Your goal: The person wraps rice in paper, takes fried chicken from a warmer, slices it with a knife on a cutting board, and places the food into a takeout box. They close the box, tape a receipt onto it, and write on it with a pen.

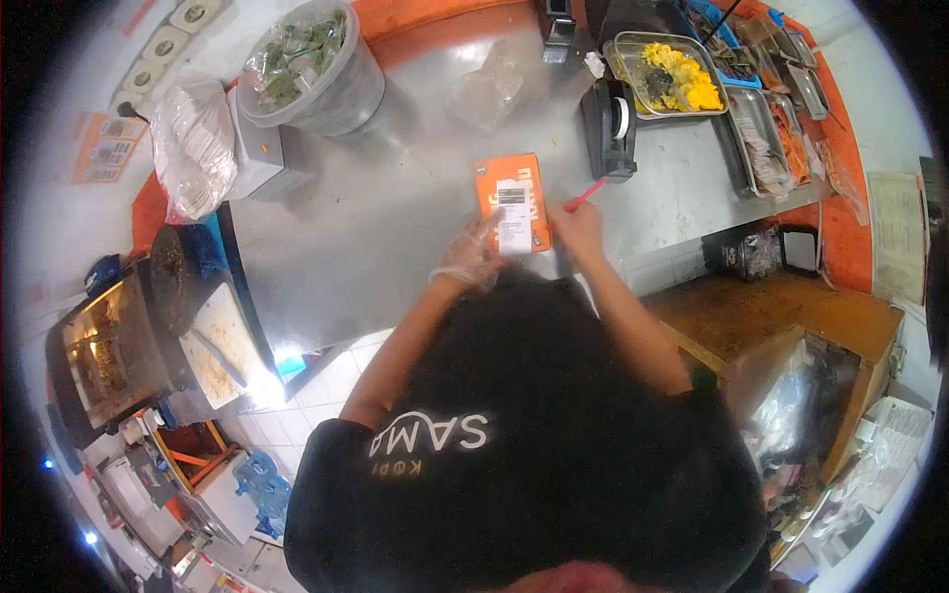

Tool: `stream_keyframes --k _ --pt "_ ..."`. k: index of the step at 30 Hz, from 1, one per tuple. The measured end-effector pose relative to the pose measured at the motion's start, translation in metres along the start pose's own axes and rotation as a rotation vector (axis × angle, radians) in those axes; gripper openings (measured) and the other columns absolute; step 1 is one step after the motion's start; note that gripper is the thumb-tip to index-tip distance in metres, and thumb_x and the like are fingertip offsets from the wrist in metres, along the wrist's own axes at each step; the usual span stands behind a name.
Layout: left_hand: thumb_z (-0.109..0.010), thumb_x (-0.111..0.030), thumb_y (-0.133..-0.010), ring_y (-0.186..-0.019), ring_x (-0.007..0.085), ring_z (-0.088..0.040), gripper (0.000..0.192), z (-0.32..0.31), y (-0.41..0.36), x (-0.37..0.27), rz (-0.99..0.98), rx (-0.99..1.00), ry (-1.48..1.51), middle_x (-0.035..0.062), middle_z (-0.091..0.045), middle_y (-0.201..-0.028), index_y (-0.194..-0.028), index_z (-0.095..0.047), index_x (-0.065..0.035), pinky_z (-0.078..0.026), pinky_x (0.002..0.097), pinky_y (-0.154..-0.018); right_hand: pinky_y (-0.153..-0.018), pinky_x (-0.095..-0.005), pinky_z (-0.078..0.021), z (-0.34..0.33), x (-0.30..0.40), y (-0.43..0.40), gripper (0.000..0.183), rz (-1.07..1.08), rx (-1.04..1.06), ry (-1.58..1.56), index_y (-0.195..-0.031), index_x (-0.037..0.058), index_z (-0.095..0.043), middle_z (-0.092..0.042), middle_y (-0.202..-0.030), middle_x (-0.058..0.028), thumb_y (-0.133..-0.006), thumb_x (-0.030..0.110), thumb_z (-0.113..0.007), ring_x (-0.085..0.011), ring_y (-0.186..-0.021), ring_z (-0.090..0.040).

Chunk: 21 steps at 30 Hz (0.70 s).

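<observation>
An orange cardboard box (487, 172) is at the near edge of the steel table, directly before me. A white printed receipt (517, 236) lies on its top face. My left hand (472, 248), in a clear plastic glove, grips the box's left side, with fingers reaching onto the top by the receipt. My right hand (580, 226), with no glove visible, is at the box's right side. A slim pink-red stick, perhaps a pen (587, 194), is held in it and points up and to the right. Whether the right hand also touches the box is unclear.
A black tape dispenser (606, 141) stands right of the box on the steel table (356, 237). Farther right are a tray of yellow food (686, 78) and other food trays (760, 141). A leaf-filled plastic tub (334, 96) and clear plastic bag (485, 89) lie beyond.
</observation>
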State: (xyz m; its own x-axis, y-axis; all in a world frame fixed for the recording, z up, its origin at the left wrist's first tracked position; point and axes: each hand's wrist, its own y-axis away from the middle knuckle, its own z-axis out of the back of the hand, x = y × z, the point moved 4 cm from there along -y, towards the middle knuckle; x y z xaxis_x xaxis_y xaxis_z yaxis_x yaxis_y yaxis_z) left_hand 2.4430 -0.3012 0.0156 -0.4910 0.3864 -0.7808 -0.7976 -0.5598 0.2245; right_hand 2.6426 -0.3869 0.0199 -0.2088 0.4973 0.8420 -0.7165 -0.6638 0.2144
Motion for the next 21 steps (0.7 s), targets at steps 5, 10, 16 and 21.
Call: stream_keyframes --k 5,10,16,21 --pt "-0.076 -0.04 -0.073 -0.113 0.0351 -0.051 0.085 0.0 -0.002 0.007 -0.032 0.004 -0.111 0.0187 -0.048 -0.122 -0.143 -0.032 -0.019 -0.045 0.0429 -0.095 -0.072 -0.0428 -0.0502 0.009 -0.025 -0.023 0.045 -0.154 -0.039 0.199 -0.079 -0.004 -0.066 -0.066 -0.079 -0.023 -0.074 0.041 -0.066 -0.0362 -0.079 -0.066" --pt "-0.079 -0.039 -0.071 -0.114 0.038 -0.048 0.09 -0.003 -0.012 0.002 -0.214 -0.124 -0.098 0.0206 -0.044 -0.128 -0.144 -0.029 -0.0187 -0.043 0.0443 -0.096 -0.079 -0.0468 -0.0474 -0.03 -0.023 -0.009 0.055 0.098 0.077 0.195 -0.092 -0.0036 -0.065 -0.064 -0.087 -0.0248 -0.076 0.049 -0.066 -0.0405 -0.086 -0.061" --pt "-0.082 -0.032 -0.068 -0.118 0.0381 -0.044 0.094 -0.021 0.009 0.046 -0.335 -0.284 -0.236 0.02 -0.044 -0.128 -0.141 -0.029 -0.0047 -0.039 0.0463 -0.099 -0.071 -0.0453 -0.0462 -0.056 -0.001 0.036 0.049 0.02 0.2 -0.158 -0.097 -0.0011 -0.048 -0.057 -0.087 -0.0227 -0.07 0.029 -0.075 -0.0355 -0.081 -0.058" --pt "-0.082 -0.02 -0.066 -0.116 0.0392 -0.045 0.093 -0.02 0.029 0.038 -0.448 -0.141 0.022 0.0233 -0.04 -0.127 -0.141 -0.028 -0.0046 -0.038 0.0475 -0.099 -0.071 -0.0322 -0.0462 -0.04 -0.02 0.062 0.053 -0.006 0.163 -0.337 -0.101 0.0056 -0.04 -0.05 -0.09 -0.0068 -0.068 0.022 -0.078 -0.0173 -0.084 -0.051"
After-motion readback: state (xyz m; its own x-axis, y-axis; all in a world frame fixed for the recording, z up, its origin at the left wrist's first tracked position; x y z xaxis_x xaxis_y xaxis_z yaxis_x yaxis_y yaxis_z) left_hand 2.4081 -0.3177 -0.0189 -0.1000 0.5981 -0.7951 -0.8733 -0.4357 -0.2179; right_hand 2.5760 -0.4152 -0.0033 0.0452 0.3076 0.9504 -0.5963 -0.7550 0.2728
